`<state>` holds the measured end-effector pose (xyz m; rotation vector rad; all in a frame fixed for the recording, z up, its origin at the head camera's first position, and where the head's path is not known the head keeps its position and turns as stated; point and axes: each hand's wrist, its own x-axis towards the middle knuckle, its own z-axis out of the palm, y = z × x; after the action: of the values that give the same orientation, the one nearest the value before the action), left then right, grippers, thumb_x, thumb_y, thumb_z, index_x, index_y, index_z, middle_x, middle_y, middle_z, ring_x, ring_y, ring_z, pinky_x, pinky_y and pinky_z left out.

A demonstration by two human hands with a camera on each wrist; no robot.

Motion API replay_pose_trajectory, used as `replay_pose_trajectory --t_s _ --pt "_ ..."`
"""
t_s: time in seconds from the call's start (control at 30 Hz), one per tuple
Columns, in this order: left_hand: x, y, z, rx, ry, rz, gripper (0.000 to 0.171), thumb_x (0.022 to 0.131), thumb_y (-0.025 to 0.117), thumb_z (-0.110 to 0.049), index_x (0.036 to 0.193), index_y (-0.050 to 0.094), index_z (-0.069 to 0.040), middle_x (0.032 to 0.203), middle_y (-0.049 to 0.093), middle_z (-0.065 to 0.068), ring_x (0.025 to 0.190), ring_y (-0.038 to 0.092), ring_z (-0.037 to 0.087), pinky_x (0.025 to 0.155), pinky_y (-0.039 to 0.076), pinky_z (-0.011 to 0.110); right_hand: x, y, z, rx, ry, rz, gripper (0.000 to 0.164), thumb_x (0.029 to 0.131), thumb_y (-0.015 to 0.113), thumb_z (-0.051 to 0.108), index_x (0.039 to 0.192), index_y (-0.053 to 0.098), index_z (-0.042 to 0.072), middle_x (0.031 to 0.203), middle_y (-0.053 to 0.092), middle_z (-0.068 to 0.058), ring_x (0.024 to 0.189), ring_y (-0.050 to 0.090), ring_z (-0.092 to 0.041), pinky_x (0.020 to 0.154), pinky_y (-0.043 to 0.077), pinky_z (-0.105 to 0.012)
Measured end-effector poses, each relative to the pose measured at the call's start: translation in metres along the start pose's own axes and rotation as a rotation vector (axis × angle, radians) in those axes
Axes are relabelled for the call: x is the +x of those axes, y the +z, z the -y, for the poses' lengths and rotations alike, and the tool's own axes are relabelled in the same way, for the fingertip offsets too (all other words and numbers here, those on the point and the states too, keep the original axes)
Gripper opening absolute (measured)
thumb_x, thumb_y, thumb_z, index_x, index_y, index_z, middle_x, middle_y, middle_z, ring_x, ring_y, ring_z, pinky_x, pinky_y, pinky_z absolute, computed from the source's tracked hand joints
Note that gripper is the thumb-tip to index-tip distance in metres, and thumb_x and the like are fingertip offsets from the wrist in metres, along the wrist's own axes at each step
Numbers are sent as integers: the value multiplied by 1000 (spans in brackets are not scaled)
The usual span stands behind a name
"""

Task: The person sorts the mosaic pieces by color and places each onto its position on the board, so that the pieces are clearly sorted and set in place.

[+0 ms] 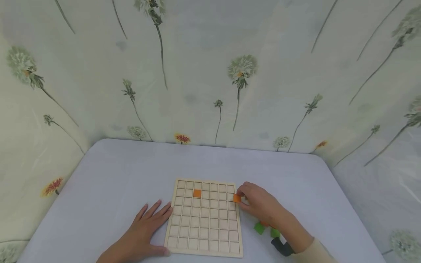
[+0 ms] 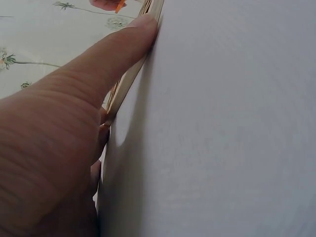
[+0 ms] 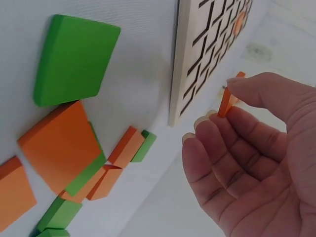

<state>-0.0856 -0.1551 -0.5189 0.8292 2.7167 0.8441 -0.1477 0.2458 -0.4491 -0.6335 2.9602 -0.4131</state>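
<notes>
One orange tile (image 1: 197, 193) sits in the grid board (image 1: 204, 222), third column from the left, second row from the far edge. We'd call this step placing a second one. Next move, in our view, calls for levelling it, squaring it to a cell and letting go. Our right hand (image 1: 263, 204) pinches the held tile (image 1: 236, 198) between thumb and fingers at the board's right border (touching the wood or not, we can't tell). Our left hand (image 1: 141, 230) is spread, grasping nothing, fingertips against the left edge, thumb at the near corner, probably bracing. Loose green and orange tiles (image 3: 76, 61) lie right of the board.
</notes>
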Motion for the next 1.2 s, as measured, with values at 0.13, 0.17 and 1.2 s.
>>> replay_pose_trajectory --t_s 0.13,0.17,1.2 --pt "-1 4 3 11 -17 11 119 73 74 -79 166 32 -18 173 22 -8 161 6 27 126 -11 45 3 0 4 -5 -55 -8 14 94 78 18 105 71 14 99 62 10 94 64 -13 83 59 -31" --pt "0 5 3 14 -18 10 119 73 74 -79 166 32 -18 173 22 -8 161 7 26 126 -11 46 4 0 5 -10 -59 -9 15 94 78 18 106 71 14 100 62 9 95 64 -13 83 59 -31" --pt "0 7 6 20 -23 -7 117 73 74 -79 166 33 -21 172 23 -11 161 9 26 124 -16 35 60 16 36 -24 -116 58 16 94 78 21 105 71 12 103 65 6 97 64 -13 86 58 -34"
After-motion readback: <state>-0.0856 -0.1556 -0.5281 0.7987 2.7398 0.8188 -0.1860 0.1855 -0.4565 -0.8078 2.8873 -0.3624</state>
